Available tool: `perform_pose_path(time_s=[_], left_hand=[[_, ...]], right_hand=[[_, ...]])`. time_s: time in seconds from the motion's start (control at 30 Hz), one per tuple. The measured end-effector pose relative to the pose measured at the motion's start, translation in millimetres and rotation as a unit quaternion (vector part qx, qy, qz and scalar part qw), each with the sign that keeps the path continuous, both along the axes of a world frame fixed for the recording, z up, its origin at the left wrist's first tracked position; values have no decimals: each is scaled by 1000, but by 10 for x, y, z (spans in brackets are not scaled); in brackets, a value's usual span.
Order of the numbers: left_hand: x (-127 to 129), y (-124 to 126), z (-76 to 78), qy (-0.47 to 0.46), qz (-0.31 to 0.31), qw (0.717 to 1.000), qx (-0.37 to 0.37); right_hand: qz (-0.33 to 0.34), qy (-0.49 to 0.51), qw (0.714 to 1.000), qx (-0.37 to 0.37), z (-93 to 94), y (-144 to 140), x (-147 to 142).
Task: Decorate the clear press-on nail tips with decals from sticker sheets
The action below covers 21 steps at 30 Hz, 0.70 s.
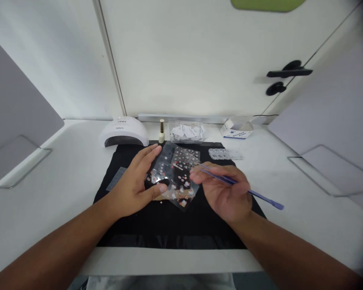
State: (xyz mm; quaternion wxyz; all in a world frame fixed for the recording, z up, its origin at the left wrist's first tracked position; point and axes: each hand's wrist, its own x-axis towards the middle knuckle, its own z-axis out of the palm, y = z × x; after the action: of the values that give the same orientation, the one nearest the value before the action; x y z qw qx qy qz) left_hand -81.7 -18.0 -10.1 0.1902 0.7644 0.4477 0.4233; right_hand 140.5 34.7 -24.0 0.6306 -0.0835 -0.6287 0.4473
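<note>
In my right hand (226, 193) is a slim blue-purple nail tool (260, 196) with a thin pointed tip and a flattened rear end. Its tip hovers over or touches the nail sticker sheet (178, 177); I cannot tell which. That clear sheet bears small white and red figures and lies among overlapping plastic film. Fingers spread, my left hand (136, 181) rests at the left side of the sheets, its thumb on the clear film. Beneath part of the film shows a tan strip (174, 195). All of this lies on a black mat (169, 227).
Behind the mat stand a white nail lamp (125, 131), a nail polish bottle (161, 133), a clear box of white packets (187, 132) and a small open carton (236, 128). A clear compartment case (224, 154) lies at the mat's right. Wire stands (323, 193) flank the white table (290, 169).
</note>
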Motion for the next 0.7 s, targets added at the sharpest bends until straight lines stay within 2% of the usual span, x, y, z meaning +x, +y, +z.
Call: perform_pose_path(time_s=[0.07,0.13,0.2,0.27,0.43,0.57,0.7], left_hand=[[13,-31,-4,-66,-24,996,-45],[34,-67,-6,-168,-61,980,-90],[54,-97,-11,-253,-87,958,-105],[63,-116,-23,-298,-99,943,-109],[77,-123,-65,-299,-111,942,-108],[117,-116,-78,-308,-97,943,-86],[134,-98,-76,-322,-77,941,-62]], right_hand=[[11,7,1000,-16,34,1,43],[19,0,1000,-18,52,9,82],[28,-16,999,-7,52,21,111],[39,-35,999,2,44,33,130],[51,-33,998,7,39,45,136],[42,-18,999,15,48,34,95],[61,-21,997,43,31,23,65]])
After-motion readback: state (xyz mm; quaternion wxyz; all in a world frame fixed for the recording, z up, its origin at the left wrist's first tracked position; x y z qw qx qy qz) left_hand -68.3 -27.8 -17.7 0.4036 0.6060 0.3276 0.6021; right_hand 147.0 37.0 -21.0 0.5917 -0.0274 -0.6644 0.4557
